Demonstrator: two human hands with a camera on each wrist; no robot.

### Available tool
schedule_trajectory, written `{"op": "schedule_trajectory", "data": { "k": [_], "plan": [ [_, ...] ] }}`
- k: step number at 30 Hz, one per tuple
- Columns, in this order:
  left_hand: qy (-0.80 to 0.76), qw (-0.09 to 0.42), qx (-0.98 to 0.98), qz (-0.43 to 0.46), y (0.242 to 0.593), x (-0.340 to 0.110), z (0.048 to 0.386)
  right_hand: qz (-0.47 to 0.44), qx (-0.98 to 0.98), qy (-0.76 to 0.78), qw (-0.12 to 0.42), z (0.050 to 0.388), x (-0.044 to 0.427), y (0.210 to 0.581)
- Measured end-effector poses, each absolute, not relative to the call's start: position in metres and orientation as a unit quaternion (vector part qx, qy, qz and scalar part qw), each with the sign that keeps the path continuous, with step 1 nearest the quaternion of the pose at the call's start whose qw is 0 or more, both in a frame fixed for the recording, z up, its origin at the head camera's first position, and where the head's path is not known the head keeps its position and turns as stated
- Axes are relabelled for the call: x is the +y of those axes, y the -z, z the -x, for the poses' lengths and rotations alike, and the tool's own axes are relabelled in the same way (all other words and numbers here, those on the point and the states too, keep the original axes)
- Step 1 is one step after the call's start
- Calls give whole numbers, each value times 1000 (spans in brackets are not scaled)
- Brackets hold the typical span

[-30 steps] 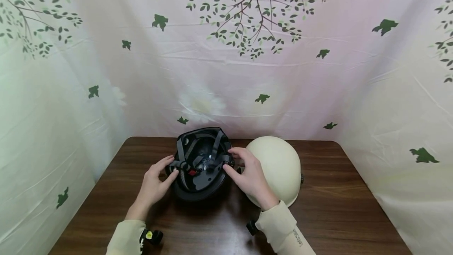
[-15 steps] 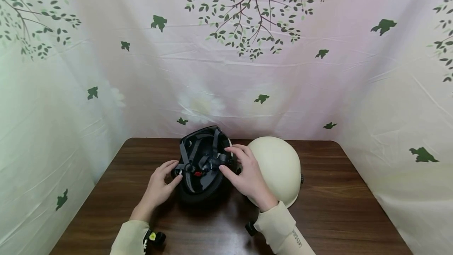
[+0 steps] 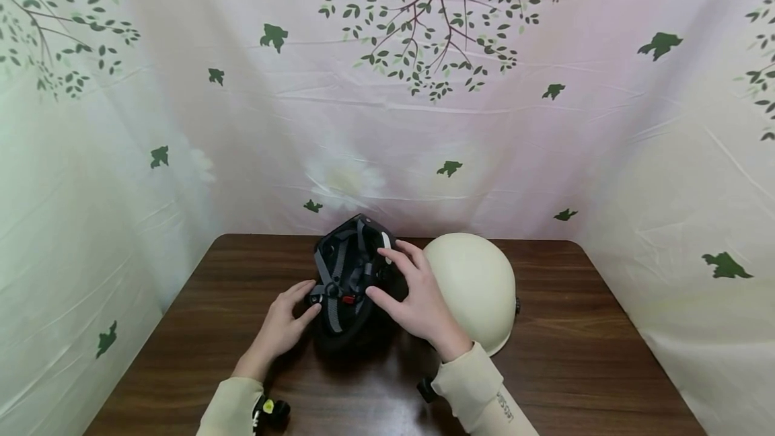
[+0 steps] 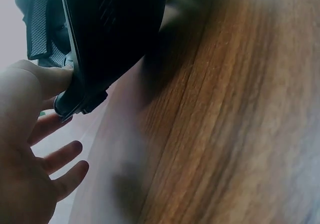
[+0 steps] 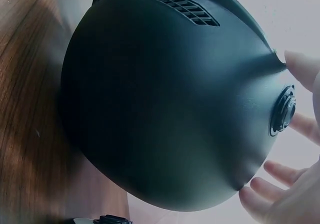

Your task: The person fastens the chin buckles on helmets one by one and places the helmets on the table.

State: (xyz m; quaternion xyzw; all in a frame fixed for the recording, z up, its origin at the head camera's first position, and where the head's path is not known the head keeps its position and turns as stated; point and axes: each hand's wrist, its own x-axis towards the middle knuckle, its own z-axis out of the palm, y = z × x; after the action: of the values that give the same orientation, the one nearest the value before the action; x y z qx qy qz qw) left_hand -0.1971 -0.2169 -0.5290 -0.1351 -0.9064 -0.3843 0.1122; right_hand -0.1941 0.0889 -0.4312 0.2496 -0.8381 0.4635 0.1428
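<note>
A black helmet (image 3: pixel 351 274) stands on its side near the back of the table, its strapped hollow facing me. Grey straps and a red buckle piece (image 3: pixel 348 299) show inside it. My left hand (image 3: pixel 281 328) pinches the helmet's left rim; in the left wrist view the thumb lies against that edge while other fingers stay spread. On the opposite side my right hand (image 3: pixel 418 295) holds the helmet between thumb and fingertips. From the right wrist view, the smooth shell shows a slatted vent (image 5: pixel 182 5) and a round side knob (image 5: pixel 284 112).
A cream helmet (image 3: pixel 469 288) rests dome up just right of the black one, partly behind my right hand and forearm. Below everything is a dark wooden table (image 3: pixel 575 342). A leaf-patterned cloth (image 3: pixel 387 133) hangs behind and along both sides.
The black helmet has turned and shifted a little right, and a white patch on its right side has come into view. My left hand moves right with its rim; my right fingers shift slightly left.
</note>
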Motion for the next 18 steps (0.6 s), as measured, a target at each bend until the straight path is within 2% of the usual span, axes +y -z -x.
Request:
{"op": "schedule_trajectory", "data": {
  "k": [10, 18],
  "plan": [
    [398, 78, -904, 135, 535, -208, 197, -272, -842, -438, 154, 192, 86, 428],
    [394, 70, -906, 135, 537, -201, 198, -297, -850, -400, 171, 188, 80, 423]
  ]
}}
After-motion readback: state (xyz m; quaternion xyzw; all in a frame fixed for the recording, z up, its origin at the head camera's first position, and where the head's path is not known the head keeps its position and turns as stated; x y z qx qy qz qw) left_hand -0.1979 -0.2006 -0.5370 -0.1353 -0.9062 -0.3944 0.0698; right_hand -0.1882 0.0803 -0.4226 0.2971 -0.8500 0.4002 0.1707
